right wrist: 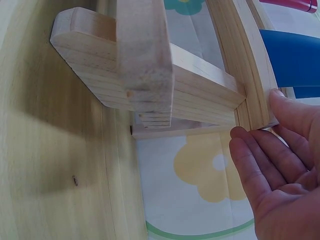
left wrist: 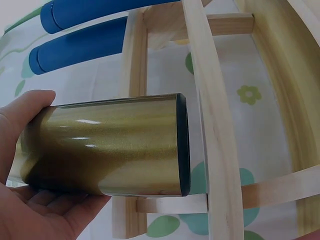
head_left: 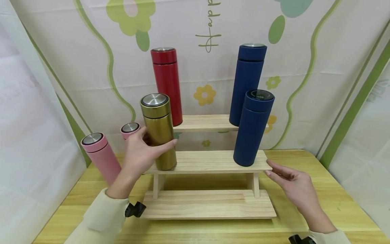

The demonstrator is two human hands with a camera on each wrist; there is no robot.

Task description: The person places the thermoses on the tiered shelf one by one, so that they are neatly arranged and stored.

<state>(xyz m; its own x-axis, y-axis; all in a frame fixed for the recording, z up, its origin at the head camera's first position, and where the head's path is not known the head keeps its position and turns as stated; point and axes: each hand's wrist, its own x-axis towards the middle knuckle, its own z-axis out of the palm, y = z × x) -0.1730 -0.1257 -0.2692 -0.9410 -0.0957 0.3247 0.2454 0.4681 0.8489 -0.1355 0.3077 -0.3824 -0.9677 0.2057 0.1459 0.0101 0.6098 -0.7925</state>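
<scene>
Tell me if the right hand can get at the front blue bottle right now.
Probably yes: the right hand touches the right end of the middle shelf, near where the front blue bottle stands, and nothing visible lies between them. It would likely need to leave the shelf first.

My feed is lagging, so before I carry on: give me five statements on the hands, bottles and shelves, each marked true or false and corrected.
1. The left hand grips the gold thermos. True.
2. The pink thermoses are right of the wooden rack. False: they are left of it.
3. The red thermos stands on the top shelf. True.
4. The front blue thermos stands on the middle shelf. True.
5. The right hand grips the front blue thermos. False: it holds the middle shelf's right end.
</scene>
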